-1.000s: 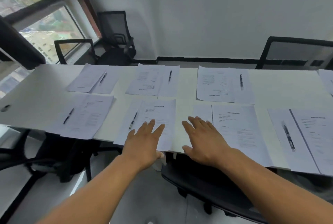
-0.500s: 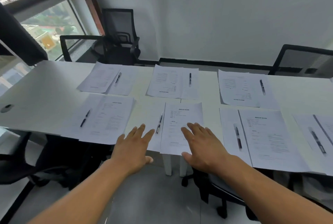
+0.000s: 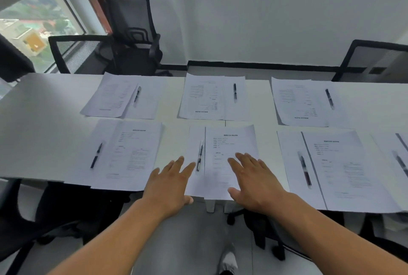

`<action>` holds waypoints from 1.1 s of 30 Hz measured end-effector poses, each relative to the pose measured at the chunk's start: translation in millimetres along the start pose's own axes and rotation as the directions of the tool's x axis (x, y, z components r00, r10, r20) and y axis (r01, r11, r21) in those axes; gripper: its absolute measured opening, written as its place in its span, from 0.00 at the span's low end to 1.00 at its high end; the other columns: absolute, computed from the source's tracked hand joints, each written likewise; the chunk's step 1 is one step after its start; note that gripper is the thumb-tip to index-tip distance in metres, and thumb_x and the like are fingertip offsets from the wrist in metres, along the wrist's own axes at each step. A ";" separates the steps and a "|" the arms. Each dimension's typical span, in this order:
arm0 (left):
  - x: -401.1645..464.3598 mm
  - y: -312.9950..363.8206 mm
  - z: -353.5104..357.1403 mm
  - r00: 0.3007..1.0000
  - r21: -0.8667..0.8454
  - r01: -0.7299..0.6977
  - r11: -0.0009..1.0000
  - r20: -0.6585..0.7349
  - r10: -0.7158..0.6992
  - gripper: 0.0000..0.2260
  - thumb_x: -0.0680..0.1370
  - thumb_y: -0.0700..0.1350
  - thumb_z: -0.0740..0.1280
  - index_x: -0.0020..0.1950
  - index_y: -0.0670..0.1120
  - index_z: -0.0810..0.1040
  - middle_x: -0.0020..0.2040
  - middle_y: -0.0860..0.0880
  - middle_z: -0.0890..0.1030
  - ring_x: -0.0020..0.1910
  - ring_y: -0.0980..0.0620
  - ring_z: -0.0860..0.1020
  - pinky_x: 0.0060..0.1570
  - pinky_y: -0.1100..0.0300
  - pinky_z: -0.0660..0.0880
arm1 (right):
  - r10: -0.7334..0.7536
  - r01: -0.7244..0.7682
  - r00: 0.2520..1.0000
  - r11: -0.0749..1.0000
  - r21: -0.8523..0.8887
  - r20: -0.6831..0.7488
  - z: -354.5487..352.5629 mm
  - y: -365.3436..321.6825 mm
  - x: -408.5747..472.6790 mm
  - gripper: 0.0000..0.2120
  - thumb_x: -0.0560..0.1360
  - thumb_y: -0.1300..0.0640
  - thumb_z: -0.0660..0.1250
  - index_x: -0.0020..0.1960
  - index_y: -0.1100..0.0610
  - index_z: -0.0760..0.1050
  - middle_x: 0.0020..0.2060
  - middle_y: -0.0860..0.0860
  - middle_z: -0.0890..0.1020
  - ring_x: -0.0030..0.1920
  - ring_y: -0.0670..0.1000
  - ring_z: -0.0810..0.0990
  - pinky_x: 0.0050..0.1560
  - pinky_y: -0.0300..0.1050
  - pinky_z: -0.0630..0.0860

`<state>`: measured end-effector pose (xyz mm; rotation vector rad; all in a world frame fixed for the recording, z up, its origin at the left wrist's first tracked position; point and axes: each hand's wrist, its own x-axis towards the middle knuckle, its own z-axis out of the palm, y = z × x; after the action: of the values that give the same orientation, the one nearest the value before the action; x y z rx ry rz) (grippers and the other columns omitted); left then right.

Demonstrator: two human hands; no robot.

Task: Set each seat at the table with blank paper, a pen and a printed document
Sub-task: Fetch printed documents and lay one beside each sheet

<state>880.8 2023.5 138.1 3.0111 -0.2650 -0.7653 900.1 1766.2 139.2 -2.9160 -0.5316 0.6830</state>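
Several place settings lie on the white table (image 3: 44, 124), each with blank paper, a pen and a printed document. In front of me is a printed document (image 3: 230, 146) partly over a blank sheet (image 3: 194, 142), with a pen (image 3: 199, 158) on that sheet. My left hand (image 3: 170, 183) reaches over the table's near edge with straight fingers, its fingertips at the blank sheet's lower left. My right hand (image 3: 254, 182) lies flat, fingers spread, on the printed document's lower right. Neither hand holds anything.
Further sets lie at near left (image 3: 132, 153), near right (image 3: 335, 164), and along the far side (image 3: 212, 95). Black office chairs stand beyond the table at back left (image 3: 132, 38) and back right (image 3: 375, 60), and others are tucked under the near edge (image 3: 66, 208). A window is at left.
The view has shifted left along the table, so the middle near set now lies before me. Both hands moved with it, from the gap between two sets onto this set's papers.
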 end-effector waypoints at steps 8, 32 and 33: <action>38.3 -19.3 23.2 0.996 0.024 0.040 0.999 0.082 -0.042 0.45 0.82 0.61 0.71 0.89 0.59 0.44 0.90 0.48 0.45 0.89 0.45 0.52 0.84 0.41 0.58 | -0.004 0.001 0.995 1.000 0.029 0.099 31.3 26.8 44.4 0.39 0.82 0.41 0.62 0.86 0.51 0.50 0.87 0.55 0.50 0.87 0.59 0.48 0.86 0.61 0.52; 148.7 -46.8 45.8 0.938 0.233 -0.332 0.914 0.182 0.294 0.50 0.83 0.50 0.73 0.88 0.58 0.35 0.88 0.45 0.33 0.89 0.41 0.39 0.85 0.37 0.52 | 0.169 -0.187 0.968 0.979 0.081 0.188 77.0 20.2 109.7 0.46 0.81 0.38 0.64 0.87 0.42 0.36 0.85 0.53 0.30 0.83 0.65 0.28 0.83 0.73 0.44; 149.9 -46.1 47.0 0.935 0.229 -0.337 0.913 0.191 0.297 0.50 0.83 0.50 0.73 0.88 0.58 0.35 0.88 0.45 0.33 0.89 0.41 0.39 0.85 0.38 0.53 | 0.179 -0.197 0.965 0.977 0.078 0.194 78.6 20.2 109.3 0.46 0.81 0.38 0.64 0.87 0.42 0.36 0.84 0.53 0.29 0.83 0.65 0.27 0.82 0.73 0.44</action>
<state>995.4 2044.3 23.1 3.0175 -0.9040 -0.9942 962.9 1787.6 20.3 -2.8518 -0.2300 0.9840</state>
